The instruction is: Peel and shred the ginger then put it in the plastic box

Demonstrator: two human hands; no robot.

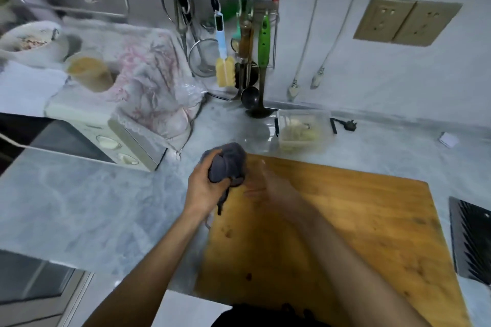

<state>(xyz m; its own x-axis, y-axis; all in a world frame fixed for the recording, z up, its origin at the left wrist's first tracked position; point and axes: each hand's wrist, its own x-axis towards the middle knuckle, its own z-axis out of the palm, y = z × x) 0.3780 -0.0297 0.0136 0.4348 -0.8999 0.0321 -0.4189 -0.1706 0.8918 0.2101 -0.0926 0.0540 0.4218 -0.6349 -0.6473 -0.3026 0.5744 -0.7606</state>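
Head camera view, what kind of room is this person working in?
Most likely a home kitchen: a wooden cutting board lies on a marble-look counter, a ladle and brush hang on a wall rack, and a cleaver lies beside the board.

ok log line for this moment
left hand grips grey cloth | right hand blurred | plastic box holds ginger | board bare

left hand grips a grey cloth over the cutting board; right hand blurred

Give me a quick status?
Left hand grips cloth; right hand blurred. Ginger in box behind board. Nothing in the way.
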